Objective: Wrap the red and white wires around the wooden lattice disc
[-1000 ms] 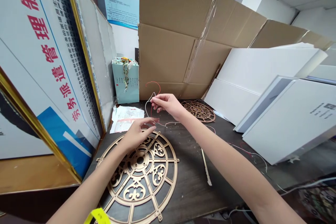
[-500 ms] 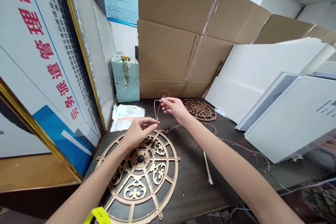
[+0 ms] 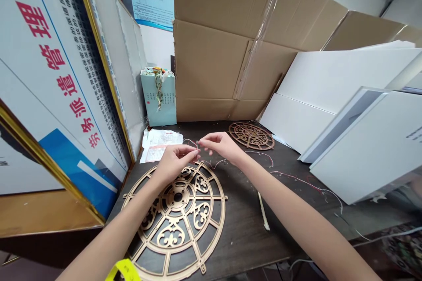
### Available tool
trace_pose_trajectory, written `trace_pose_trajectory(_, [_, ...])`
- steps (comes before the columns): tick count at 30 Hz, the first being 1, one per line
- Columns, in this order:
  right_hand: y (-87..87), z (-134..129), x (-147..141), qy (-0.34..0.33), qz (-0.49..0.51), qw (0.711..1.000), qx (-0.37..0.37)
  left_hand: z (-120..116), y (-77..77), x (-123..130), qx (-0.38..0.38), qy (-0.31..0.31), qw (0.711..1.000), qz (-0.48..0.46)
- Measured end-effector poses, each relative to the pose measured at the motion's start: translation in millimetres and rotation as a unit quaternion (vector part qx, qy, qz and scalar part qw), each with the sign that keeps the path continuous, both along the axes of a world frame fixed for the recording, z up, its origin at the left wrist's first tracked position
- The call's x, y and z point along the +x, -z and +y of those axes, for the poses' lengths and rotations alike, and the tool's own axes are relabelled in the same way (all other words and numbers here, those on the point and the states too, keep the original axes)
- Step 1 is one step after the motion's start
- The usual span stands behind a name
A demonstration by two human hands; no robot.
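Observation:
Fingertips of my left hand [image 3: 176,161] pinch a thin red and white wire [image 3: 215,166] above the far edge of a large round wooden lattice [image 3: 219,197]. Just to the right, my right hand [image 3: 221,144] has its thumb and fingers closed at the same wire, its tips nearly touching those of my left hand. The wire curls behind my fingers and runs right across the dark table [image 3: 240,241]. My left forearm passes over the lattice's left part.
A smaller dark round lattice [image 3: 252,136] lies near the cardboard [image 3: 211,66]. Crumpled paper [image 3: 160,142] and a light blue bag [image 3: 161,101] are at the left. White panels [image 3: 369,140] lean at the right. A pale stick [image 3: 263,213] lies near my right forearm.
My right hand has come down and slightly nearer my left hand. The raised loop of wire between them has become smaller and lower. The view has shifted slightly.

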State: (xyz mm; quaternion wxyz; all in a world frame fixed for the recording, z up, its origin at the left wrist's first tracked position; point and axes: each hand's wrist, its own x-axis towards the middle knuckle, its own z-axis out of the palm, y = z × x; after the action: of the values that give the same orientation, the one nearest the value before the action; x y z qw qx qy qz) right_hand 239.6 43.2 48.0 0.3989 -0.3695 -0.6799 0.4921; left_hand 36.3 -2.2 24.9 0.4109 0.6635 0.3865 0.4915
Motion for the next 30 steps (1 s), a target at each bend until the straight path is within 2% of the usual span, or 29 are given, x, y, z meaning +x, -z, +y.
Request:
trace_pose_trajectory(4, [2.5, -14.5, -2.4, -0.022, -0.009, 1.0, 0.015, -0.7, -0.9, -0.6, 0.013, 0.012, 1.0, 0.014])
trace_pose_trajectory(9, [12.6, -15.6, -6.5, -0.016, -0.002, 1.0, 0.004, -0.4, 0.8, -1.3, 0.025, 0.019, 0.999, 0.041])
trace_pose_trajectory(12, [16.1, -15.7, -10.2, -0.002, 0.006, 1.0, 0.007, 0.0, 3.0, -0.8, 0.033, 0.005, 0.998, 0.059])
trace_pose_trajectory(15, [10.4, -15.2, -1.6, 0.025, 0.001, 1.0, 0.019, 0.8, 5.3, -0.2, 0.033, -0.021, 0.997, 0.067])
trace_pose_trajectory(18, [-5.0, -12.6, 35.3, 0.095, -0.012, 0.994, 0.053, 1.8, 5.5, -0.3, 0.036, -0.086, 0.995, 0.046])
trace_pose_trajectory(23, [-26.9, -19.9, 138.0, 0.237, -0.091, 0.96, 0.118, 3.9, -2.3, -3.4, 0.059, -0.233, 0.969, -0.048])
trace_pose_trajectory(26, [-20.1, -38.0, 181.8, 0.245, -0.191, 0.942, 0.125, 6.3, -7.7, -6.0, 0.071, -0.28, 0.953, -0.092])
trace_pose_trajectory(30, [7.3, -68.8, 201.0, 0.187, -0.295, 0.928, 0.125, 9.3, -7.2, -7.7, 0.091, -0.32, 0.939, -0.089])
